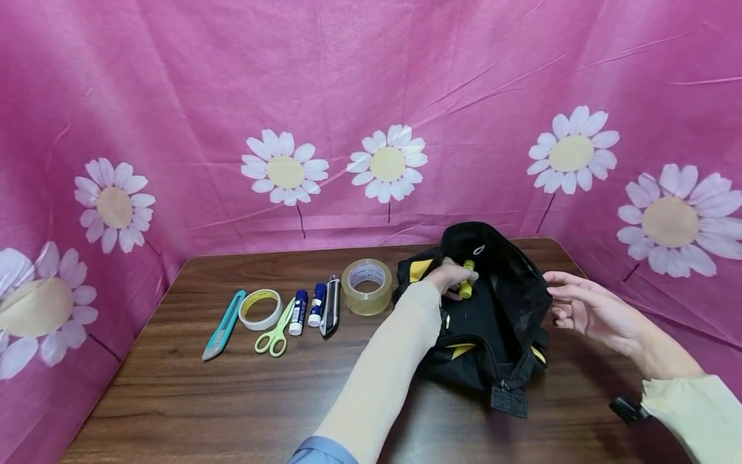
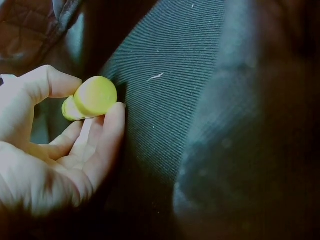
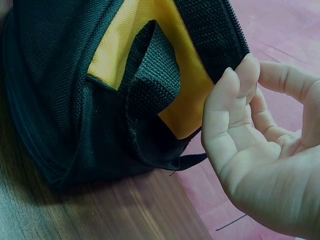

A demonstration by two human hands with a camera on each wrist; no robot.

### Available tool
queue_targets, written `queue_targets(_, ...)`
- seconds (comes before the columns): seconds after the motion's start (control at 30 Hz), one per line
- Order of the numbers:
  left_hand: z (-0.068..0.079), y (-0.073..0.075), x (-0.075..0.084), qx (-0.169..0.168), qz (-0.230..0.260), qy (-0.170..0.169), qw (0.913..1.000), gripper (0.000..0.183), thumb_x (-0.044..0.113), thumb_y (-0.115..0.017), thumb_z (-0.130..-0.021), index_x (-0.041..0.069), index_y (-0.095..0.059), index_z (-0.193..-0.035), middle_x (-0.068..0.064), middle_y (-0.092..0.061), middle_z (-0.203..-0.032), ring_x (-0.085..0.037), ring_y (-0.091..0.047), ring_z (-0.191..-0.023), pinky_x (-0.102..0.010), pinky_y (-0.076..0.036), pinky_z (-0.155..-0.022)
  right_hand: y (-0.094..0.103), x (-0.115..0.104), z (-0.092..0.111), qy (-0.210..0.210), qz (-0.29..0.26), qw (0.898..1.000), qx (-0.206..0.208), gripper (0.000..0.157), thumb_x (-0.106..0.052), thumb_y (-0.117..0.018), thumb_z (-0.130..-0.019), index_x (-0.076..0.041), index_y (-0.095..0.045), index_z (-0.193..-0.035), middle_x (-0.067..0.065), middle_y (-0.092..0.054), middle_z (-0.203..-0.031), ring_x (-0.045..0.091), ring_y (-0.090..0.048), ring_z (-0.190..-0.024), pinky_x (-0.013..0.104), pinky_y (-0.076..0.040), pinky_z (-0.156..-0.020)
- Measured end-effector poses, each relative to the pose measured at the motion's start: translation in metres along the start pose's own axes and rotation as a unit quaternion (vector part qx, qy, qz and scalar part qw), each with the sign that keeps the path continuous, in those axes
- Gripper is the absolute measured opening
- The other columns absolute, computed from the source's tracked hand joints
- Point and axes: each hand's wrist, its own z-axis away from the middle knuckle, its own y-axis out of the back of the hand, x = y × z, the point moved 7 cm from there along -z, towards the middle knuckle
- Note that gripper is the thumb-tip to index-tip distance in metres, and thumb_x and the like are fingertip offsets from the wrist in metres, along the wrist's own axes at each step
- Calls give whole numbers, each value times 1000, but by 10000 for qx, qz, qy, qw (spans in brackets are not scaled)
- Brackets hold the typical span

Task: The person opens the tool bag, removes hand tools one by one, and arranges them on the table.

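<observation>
A black bag with yellow panels (image 1: 475, 367) lies on the table at the right, its zipped mouth gaping. Inside that mouth, my left hand (image 1: 447, 276) pinches a short yellow tube with a round end (image 1: 466, 281) between thumb and fingers. The left wrist view shows the yellow tube (image 2: 97, 96) end-on, above ribbed dark lining (image 2: 165, 85). On the far side, my right hand (image 1: 591, 316) holds the zippered edge of the bag by its fingertips. In the right wrist view, those fingers (image 3: 220, 110) meet the bag's rim beside a yellow panel (image 3: 112, 57) and a black strap (image 3: 155, 80).
Left of the bag stands a clear tape roll (image 1: 366, 288). Further left lie a black utility knife (image 1: 330, 306), two glue sticks (image 1: 298, 312), green-handled scissors (image 1: 275, 335), a white tape roll (image 1: 259, 309) and a teal cutter (image 1: 225, 325). A pink flowered cloth (image 1: 348, 77) hangs behind the table.
</observation>
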Motion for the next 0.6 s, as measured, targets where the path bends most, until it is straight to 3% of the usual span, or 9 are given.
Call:
queue_targets(0.23, 10, 4, 4, -254, 195, 98, 9994, 19, 4, -66, -88, 2, -54, -102, -11, -60, -94, -27, -61, -85, -42, -58, -91, 1, -1, -1, 17, 130, 9998, 151, 45, -1, -21, -111, -14, -60, -129, 2, -68, -108, 16, -67, -83, 31, -59, -80)
queue_targets(0.47, 11, 5, 6, -182, 118, 279, 9994, 14, 4, -67, -87, 2, -55, -95, -7, -59, -88, -26, -59, -75, -38, -58, -91, 2, -1, 0, 37, 86, 9999, 40, 47, 0, -19, -111, -14, -60, -129, 2, -67, -108, 15, -67, -84, 30, -59, -80)
queue_targets(0.6, 7, 0, 5, -521, 125, 420, 9977, 16, 4, -68, -86, 0, -59, -98, -11, -61, -93, -27, -61, -76, -39, -59, -90, 2, -1, 3, 12, 40, 10000, 17, 48, -1, -18, -111, -14, -60, -129, 2, -68, -109, 16, -67, -84, 31, -59, -81)
